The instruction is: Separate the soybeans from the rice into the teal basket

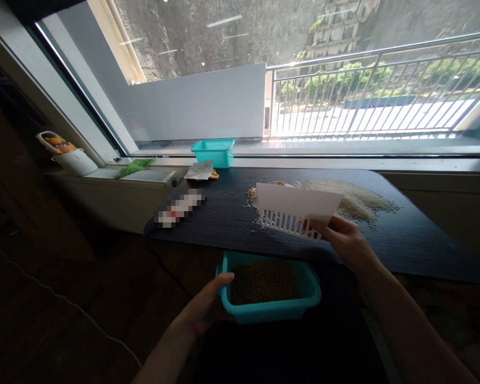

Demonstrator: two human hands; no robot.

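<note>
1. I see the window filling the view beyond the table's far edge.
2. The dark table lies ahead of me, its grained top catching the light.
3. Just off the table's near edge I have the blue bin, with brown grains covering its bottom; what bears it from below is too dark for me to tell.
4. Rice spreads over the right part of the table, thinning at its fringes.
5. I hold the white comb tilted above the middle of the table, slots downward.
6. My right hand, over the table's near side, has its fingers closed on the comb's lower right corner.
7. My left hand, below the table's near edge, grips the bin's left end, thumb at the rim.
8. A second tub stands at the table's far edge, with paper just in front.
9. A small tan heap sits mid-table, partly behind the comb.
</note>
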